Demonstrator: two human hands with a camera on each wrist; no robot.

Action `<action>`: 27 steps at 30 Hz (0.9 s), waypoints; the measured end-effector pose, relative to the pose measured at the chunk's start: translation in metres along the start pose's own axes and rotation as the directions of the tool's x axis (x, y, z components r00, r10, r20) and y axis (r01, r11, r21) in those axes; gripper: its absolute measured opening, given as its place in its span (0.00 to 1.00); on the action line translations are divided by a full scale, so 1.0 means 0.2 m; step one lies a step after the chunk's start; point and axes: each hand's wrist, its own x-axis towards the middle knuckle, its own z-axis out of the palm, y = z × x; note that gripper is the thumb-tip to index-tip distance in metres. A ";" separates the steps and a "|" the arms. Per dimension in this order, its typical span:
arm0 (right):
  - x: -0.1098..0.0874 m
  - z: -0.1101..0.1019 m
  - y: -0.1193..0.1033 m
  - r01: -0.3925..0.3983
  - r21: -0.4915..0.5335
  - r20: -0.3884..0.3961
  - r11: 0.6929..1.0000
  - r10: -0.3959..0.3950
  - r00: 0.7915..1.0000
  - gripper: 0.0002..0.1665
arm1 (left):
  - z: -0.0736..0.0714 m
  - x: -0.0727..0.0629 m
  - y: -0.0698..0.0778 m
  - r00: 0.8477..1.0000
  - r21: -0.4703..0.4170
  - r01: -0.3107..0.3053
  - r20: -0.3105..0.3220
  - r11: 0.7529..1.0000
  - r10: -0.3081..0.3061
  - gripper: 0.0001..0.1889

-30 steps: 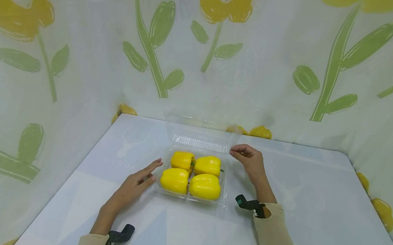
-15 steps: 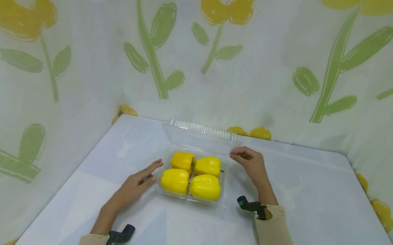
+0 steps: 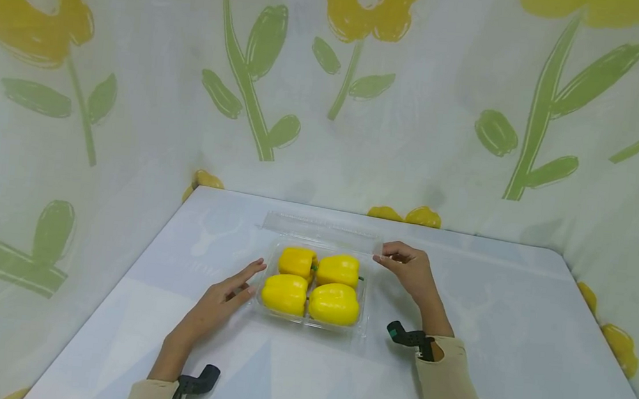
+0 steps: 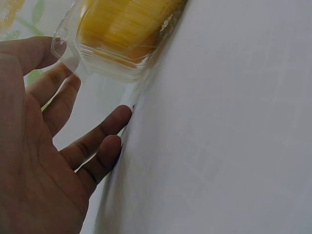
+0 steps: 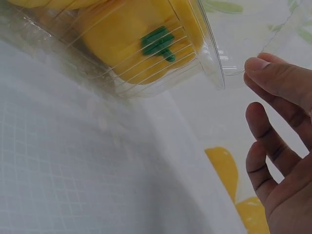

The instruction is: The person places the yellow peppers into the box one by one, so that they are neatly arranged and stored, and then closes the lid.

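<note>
In the head view, a clear plastic clamshell container [image 3: 309,322] holds several yellow bell peppers [image 3: 334,304], set in two rows. Its see-through lid [image 3: 322,229] stands raised along the far side. My right hand [image 3: 412,269] pinches the lid's right corner between thumb and index finger, while the other fingers bend loosely. At the container's left side, my left hand [image 3: 220,302] touches the rim with extended index finger and thumb. A green stem [image 5: 158,44] shows through the ribbed wall in the right wrist view. The left wrist view shows the thumb tip behind the clear rim [image 4: 68,58].
The container stands mid-way on a pale patterned table [image 3: 513,347]. Behind and beside the table hangs a white cloth [image 3: 418,138] printed with yellow flowers and green leaves. Black camera mounts [image 3: 196,383] sit on both wrists.
The lid has swung forward and down from a more upright, backward lean, its right corner held by my right hand, which dips slightly. My left hand and the peppers stay in place.
</note>
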 end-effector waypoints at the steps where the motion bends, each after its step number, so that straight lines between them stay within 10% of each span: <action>1: 0.00 0.00 0.00 -0.003 -0.007 0.000 1.000 0.003 1.000 0.08 | 0.00 0.00 0.00 1.000 -0.001 -0.001 -0.001 1.000 0.001 0.27; 27: -0.09 -0.01 -0.17 0.168 -0.151 0.131 0.974 -0.149 0.980 0.05 | 0.00 0.00 -0.02 0.995 -0.005 0.098 -0.008 0.995 -0.098 0.29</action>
